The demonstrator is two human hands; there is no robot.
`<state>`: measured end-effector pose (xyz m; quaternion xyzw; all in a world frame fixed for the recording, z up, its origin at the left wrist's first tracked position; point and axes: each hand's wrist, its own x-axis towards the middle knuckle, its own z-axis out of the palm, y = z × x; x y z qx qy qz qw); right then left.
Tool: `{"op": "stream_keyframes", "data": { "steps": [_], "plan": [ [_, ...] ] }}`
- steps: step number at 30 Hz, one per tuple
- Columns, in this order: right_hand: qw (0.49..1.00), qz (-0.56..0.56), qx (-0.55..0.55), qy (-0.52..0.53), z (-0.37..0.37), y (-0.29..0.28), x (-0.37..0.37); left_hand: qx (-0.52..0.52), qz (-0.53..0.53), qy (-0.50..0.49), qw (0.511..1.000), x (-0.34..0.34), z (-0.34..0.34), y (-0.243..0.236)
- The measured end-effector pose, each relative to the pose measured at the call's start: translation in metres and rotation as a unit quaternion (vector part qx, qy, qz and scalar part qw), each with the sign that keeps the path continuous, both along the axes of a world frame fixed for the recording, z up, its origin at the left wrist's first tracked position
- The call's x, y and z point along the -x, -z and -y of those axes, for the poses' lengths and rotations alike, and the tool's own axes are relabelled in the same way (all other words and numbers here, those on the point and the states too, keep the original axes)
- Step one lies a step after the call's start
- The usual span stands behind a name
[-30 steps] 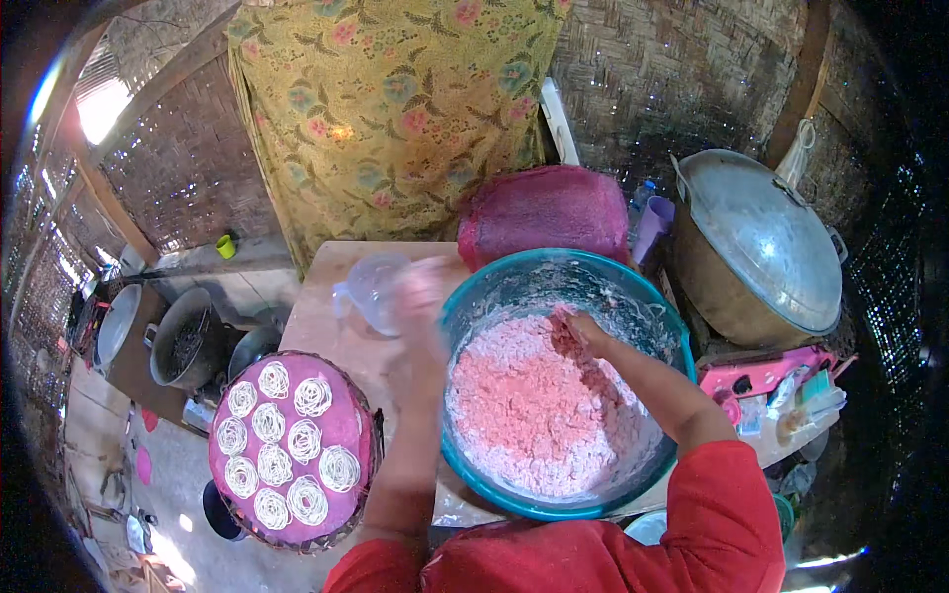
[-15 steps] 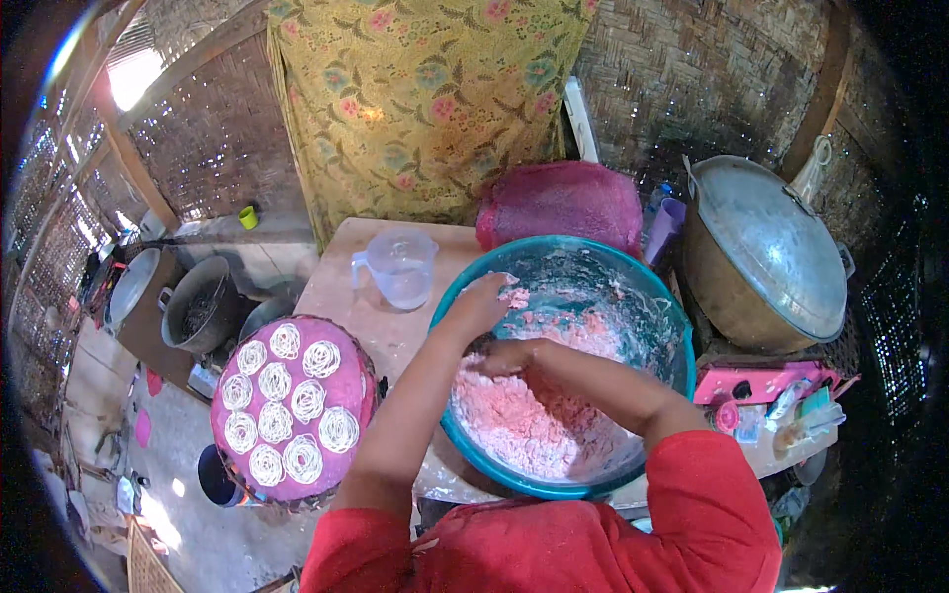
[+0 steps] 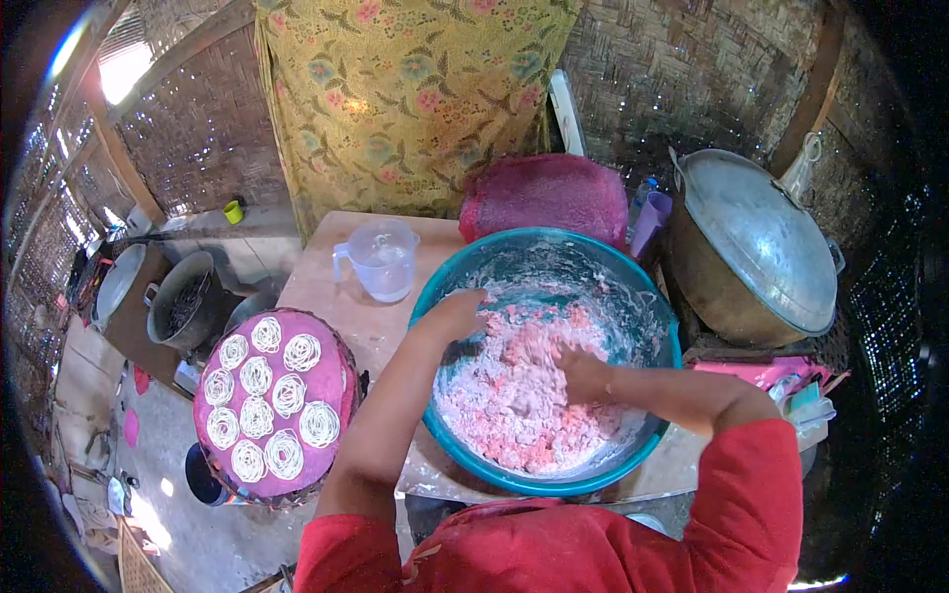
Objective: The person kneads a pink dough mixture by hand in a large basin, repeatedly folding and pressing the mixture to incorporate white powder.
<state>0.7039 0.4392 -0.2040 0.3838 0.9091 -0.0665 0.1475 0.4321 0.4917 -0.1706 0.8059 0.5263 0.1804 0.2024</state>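
Observation:
A large teal basin (image 3: 539, 488) holds a crumbly pink-and-white floury mixture (image 3: 509, 395). My right hand (image 3: 585, 378) reaches into the middle of this mixture; its fingers are smeared by motion and partly buried. Over the inner left side of the basin is my left hand (image 3: 457, 314), with pink bits on its fingertips. Its other fingers are hidden behind the back of the hand, so I cannot tell what they grip. White flour streaks coat the basin's far inner wall.
A clear measuring jug (image 3: 383, 262) stands on the wooden table (image 3: 326, 272) left of the basin. Further left, a round pink tray (image 3: 308, 328) bears several white noodle-like coils (image 3: 318, 425). A big lidded pot (image 3: 761, 242) stands at right, a folded pink cloth (image 3: 544, 193) behind.
My right hand has moved rightward through the mixture, away from my left hand. My left hand has shifted slightly toward the left rim. The whole view has shifted a little.

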Motion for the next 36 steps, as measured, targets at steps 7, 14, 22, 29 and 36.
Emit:
{"op": "stream_keyframes", "data": {
  "steps": [7, 14, 22, 29, 36],
  "plan": [
    [0.996, -0.082, -0.006, 0.04, -0.056, 0.033, 0.076, -0.02, 0.014, -0.011, 1.0, 0.002, -0.01, -0.011],
    [0.982, -0.153, 0.095, 0.054, 0.022, 0.011, 0.1, 0.114, 0.038, -0.017, 0.993, 0.008, 0.016, -0.017],
    [0.953, -0.074, 0.031, -0.292, 0.079, -0.006, 0.043, 0.137, 0.037, 0.015, 0.99, 0.001, 0.023, -0.027],
    [0.939, -0.22, -0.185, -0.186, -0.045, 0.067, 0.069, 0.066, -0.031, 0.044, 0.996, -0.003, 0.001, 0.008],
    [0.951, -0.275, 0.037, 0.134, -0.017, 0.04, 0.128, 0.093, -0.04, -0.009, 0.995, 0.006, -0.004, 0.008]
  ]
}}
